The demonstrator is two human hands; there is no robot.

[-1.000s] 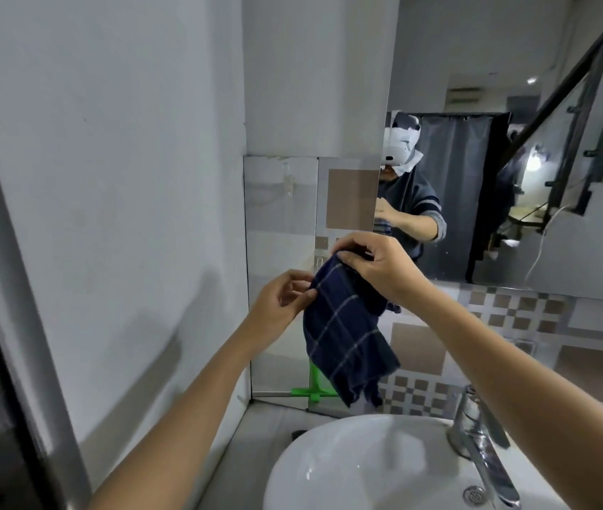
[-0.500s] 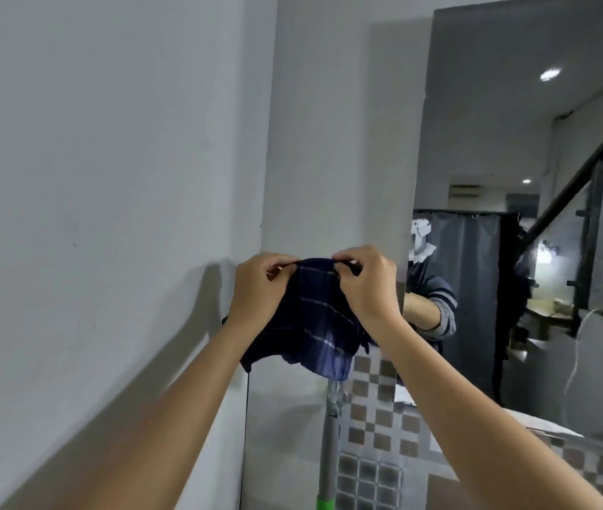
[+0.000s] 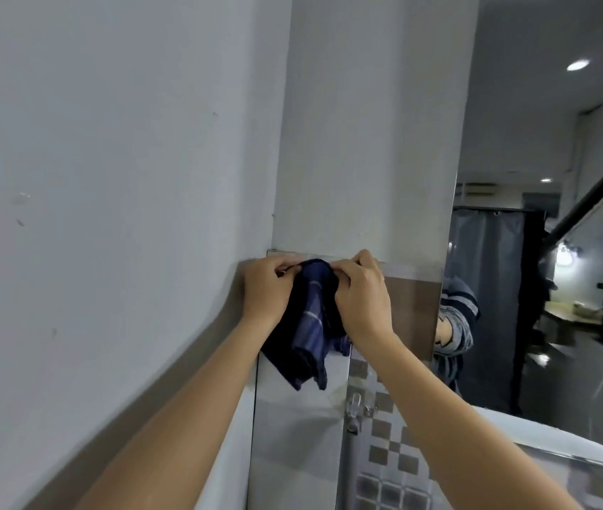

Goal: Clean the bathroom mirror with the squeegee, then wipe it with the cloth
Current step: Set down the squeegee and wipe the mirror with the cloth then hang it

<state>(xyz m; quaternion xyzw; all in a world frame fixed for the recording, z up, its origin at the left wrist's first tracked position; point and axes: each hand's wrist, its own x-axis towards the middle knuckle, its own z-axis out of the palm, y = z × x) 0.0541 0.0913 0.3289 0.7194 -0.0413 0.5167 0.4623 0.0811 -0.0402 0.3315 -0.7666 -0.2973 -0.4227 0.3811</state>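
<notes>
A dark blue checked cloth (image 3: 309, 325) hangs bunched between my two hands, in front of the tiled strip of wall in the corner. My left hand (image 3: 265, 288) pinches its upper left edge and my right hand (image 3: 362, 292) grips its upper right edge. Both hands are held up where the tiles meet the white plaster. The mirror (image 3: 550, 215) fills the right side, its left edge just right of my right hand. It reflects a striped sleeve, a dark curtain and a stair rail. The squeegee is not in sight.
A white plastered wall (image 3: 108, 178) stands close on the left. Below the cloth a small chrome fitting (image 3: 354, 414) sticks out of the checked tiles (image 3: 384, 454).
My view has tilted further up and the sink has dropped out of sight. Both hands rose with the cloth, from above the sink to the top of the tiled strip, and gathered it tighter.
</notes>
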